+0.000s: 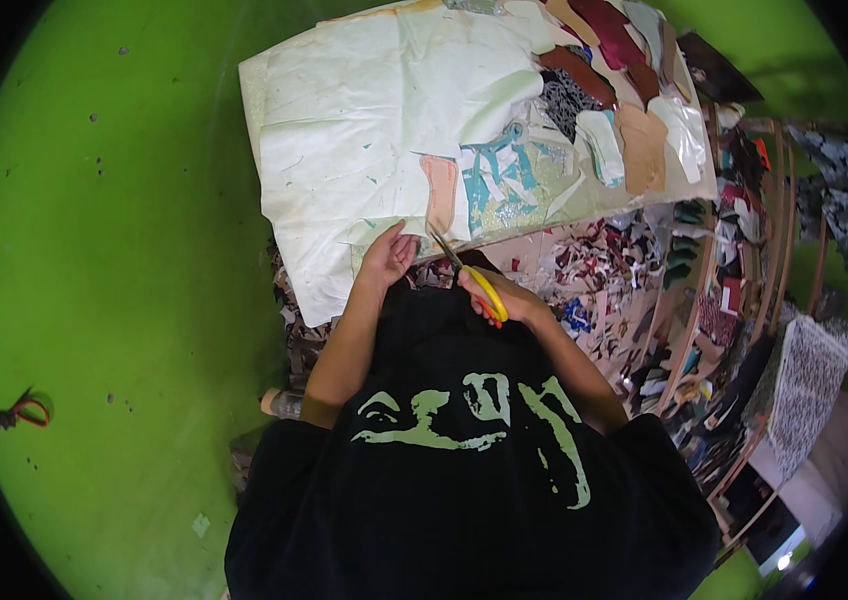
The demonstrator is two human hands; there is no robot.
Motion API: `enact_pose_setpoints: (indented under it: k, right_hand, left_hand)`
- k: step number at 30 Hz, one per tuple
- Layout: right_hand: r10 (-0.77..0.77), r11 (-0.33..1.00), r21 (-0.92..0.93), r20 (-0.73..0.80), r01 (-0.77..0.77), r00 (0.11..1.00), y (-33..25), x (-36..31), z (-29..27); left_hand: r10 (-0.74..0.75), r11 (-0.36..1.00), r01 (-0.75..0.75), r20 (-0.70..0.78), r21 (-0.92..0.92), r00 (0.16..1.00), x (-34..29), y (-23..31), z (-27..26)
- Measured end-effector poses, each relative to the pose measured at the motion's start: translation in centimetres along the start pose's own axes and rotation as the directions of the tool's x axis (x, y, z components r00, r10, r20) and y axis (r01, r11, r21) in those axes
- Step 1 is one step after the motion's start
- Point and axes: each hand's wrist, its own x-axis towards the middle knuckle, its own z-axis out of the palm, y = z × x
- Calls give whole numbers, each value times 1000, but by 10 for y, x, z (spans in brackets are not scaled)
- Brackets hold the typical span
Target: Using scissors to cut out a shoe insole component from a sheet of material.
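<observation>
A large white sheet of material (pixel 344 130) is spread over the table, its near edge hanging down. On its near part lies a tan, sole-shaped template (pixel 440 190). My left hand (pixel 390 254) is at the sheet's near edge, left of the template, fingers curled and seemingly pinching a pale flap. In my right hand (pixel 506 298) is a pair of scissors (pixel 487 290) with yellow and orange handles. Their blades point away from me and to the left, the tips by the template's near end. How far the blades are apart is too small to make out.
Teal and white scraps (pixel 501 180) lie right of the template. Farther right are brown cut pieces (pixel 642 148), a white piece (pixel 682 135) and a dark red piece (pixel 608 32). Many offcuts (pixel 594 265) cover the floor beneath. Wooden racks (pixel 709 290) stand at the right, beside the green wall.
</observation>
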Motion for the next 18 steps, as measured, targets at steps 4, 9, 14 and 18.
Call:
enact_pose_setpoints:
  k: [4,9,14,18]
  right_hand:
    - [20,999,41,-75,-17,997,8,12,40]
    - [-119,966,196,-248,170,962,27,46,74]
    - [-118,914,316,-392,254,912,20,60,96]
    - [-139,913,284,-460,293,877,24,61,106]
  left_hand:
    - [-9,993,3,47,116,999,14,11,-6]
    - [-21,973,3,72,233,997,0,7,2]
    - [14,948,-43,95,315,995,-5,13,2]
    - [28,931,-63,101,359,994,-3,16,3]
